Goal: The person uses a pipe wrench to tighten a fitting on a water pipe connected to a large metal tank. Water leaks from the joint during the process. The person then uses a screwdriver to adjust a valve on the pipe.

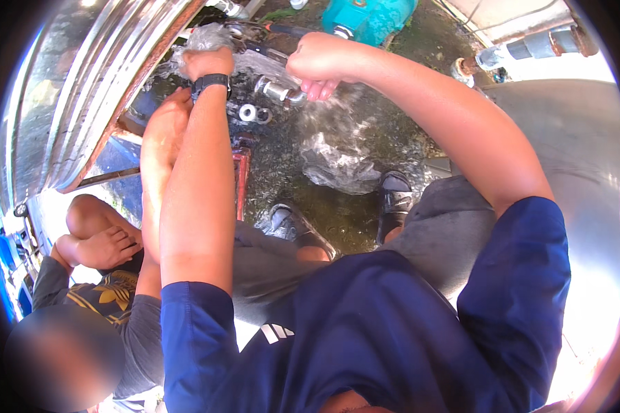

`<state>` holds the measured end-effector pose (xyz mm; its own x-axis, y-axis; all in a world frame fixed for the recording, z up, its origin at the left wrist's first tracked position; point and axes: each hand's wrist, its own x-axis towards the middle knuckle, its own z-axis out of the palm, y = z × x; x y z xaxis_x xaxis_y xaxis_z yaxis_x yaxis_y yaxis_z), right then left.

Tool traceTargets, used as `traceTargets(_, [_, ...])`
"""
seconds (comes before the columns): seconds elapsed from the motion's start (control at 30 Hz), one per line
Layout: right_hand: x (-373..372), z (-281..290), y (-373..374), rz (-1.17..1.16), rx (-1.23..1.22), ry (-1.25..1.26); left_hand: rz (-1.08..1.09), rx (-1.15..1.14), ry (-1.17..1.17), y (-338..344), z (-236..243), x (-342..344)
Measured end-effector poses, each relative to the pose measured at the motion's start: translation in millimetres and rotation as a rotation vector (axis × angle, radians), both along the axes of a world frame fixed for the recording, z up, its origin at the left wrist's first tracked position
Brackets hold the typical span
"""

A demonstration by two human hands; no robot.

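1. The left hand (207,62), a dark watch (211,81) on its wrist, is clenched around a wad of clear plastic wrap (201,38), pressed up against the wet metal parts beside the big shiny steel tank (103,76), probably to steady or cover them
2. The right hand (317,63) is curled into a fist, its grip closed on a short silver pipe fitting (277,90) that sticks out toward the left; the knuckles face up, a hold that looks suited to turning or bracing the fitting
3. Water sprays and splashes (337,131) just below the fitting, wetting the dark ground (337,213)
4. Two loose metal rings (253,113) lie just under the fitting, near both hands
5. A second person's forearm (160,158) reaches in alongside the left arm toward the same spot; that person sits low at the left, their other hand (110,246) resting on a knee
6. The wearer's sandalled feet (393,199) stand apart on the wet ground, straddling the spray
7. A teal pump body (368,17) stands behind the fitting
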<state>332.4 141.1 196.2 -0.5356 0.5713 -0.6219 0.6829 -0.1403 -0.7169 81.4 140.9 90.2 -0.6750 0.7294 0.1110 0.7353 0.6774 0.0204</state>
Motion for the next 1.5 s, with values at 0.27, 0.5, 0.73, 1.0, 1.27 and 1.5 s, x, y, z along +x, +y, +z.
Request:
traceTargets(0.27, [-6,-20,-45,0.391,0.664,-0.203,-0.15,0.799,-0.53,-29,-53,1])
traceTargets(0.5, [6,-18,-40,0.331,0.871,-0.112,-0.072,0.412,-0.341,-38,-45,-7])
traceTargets(0.73, [18,-16,-37,0.361,1.063,-0.131,0.627,0.799,-1.34,0,-39,-31])
traceTargets(1.0, [43,22,-30,0.395,1.016,-0.17,1.068,0.718,-1.617,14,-40,-30])
traceTargets(1.27, [76,128,-17,0.195,0.924,-0.138,0.364,1.33,-1.332,-11,-71,6])
traceTargets(1.5, [106,119,-7,0.281,0.578,-0.329,0.158,1.179,-0.898,-21,-83,27])
